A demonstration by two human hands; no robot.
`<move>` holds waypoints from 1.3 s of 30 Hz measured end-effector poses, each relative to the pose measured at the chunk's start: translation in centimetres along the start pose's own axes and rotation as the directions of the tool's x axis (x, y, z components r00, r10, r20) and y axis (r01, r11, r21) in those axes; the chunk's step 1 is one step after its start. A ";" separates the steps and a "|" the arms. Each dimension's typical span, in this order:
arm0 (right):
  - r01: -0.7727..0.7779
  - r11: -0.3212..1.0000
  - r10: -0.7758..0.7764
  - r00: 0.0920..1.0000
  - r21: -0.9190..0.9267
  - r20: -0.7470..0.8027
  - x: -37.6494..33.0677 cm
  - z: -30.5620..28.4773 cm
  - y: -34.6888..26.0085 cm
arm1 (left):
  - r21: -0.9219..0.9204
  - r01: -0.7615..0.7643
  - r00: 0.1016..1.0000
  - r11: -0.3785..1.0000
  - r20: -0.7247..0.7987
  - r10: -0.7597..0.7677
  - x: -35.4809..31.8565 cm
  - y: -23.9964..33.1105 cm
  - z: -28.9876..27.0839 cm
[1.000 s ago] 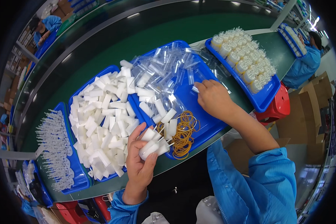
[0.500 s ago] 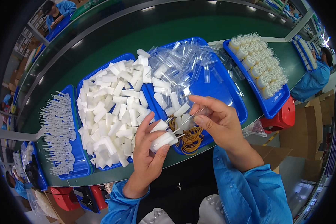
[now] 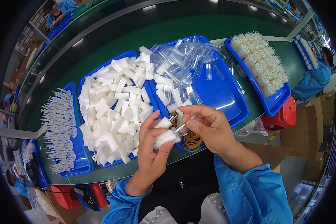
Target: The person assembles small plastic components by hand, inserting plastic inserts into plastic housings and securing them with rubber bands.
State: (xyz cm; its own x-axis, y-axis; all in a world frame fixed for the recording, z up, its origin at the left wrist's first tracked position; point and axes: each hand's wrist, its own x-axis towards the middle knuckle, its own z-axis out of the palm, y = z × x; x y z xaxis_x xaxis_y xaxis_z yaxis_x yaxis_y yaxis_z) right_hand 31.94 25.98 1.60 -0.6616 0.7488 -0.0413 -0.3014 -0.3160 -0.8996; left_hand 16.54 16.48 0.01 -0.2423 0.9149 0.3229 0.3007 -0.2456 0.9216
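Note:
My left hand (image 3: pixel 151 151) is closed around a few white foam blocks (image 3: pixel 165 138). Thin pale rods stick out of their right ends. Between thumb and fingertips, my right hand (image 3: pixel 210 128) pinches a clear plastic tube (image 3: pixel 183 128), whose near end is at a rod on the foam. Whether the rod sits inside the tube is hard to make out. Yellow rubber bands (image 3: pixel 192 142) lie in a heap just beneath both hands. A large pile of white foam blocks (image 3: pixel 115 108) lies beside my left hand, and loose clear tubes (image 3: pixel 190 56) lie beyond my right.
A blue tray (image 3: pixel 227 100) carries the tubes and bands. Thin pointed parts (image 3: pixel 58 130) stand in a tray at far left. At right, a tray (image 3: pixel 275 106) holds banded foam bundles (image 3: pixel 259 63). Co-workers (image 3: pixel 313 84) sit around, with a red stool (image 3: pixel 283 117) and cardboard boxes (image 3: pixel 300 130) nearby.
My right hand has moved left and slightly down, bringing the clear tube up to the rods on the foam. My left hand has shifted slightly right, still holding the blocks.

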 end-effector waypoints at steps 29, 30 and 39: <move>0.109 0.982 -0.117 0.992 -0.153 -0.041 -0.9 0.5 0.7 | 0.096 0.042 0.998 0.994 -0.056 -0.037 -0.2 0.5 0.1; 0.087 0.987 -0.095 0.994 -0.133 -0.056 -0.7 0.4 0.6 | 0.129 0.000 1.000 0.992 -0.018 0.003 -0.2 0.4 0.1; -0.048 0.977 0.032 0.996 -0.206 -0.080 -0.7 -0.1 -0.6 | 0.271 -0.066 0.997 0.960 0.044 0.056 -0.1 0.9 0.2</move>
State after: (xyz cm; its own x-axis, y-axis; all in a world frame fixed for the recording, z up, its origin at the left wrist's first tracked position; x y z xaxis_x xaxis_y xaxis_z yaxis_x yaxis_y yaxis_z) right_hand 32.61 25.68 2.10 -0.6137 0.7826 -0.1046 -0.1218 -0.2247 -0.9668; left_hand 17.03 16.25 0.73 -0.1843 0.9128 0.3645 0.5544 -0.2096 0.8054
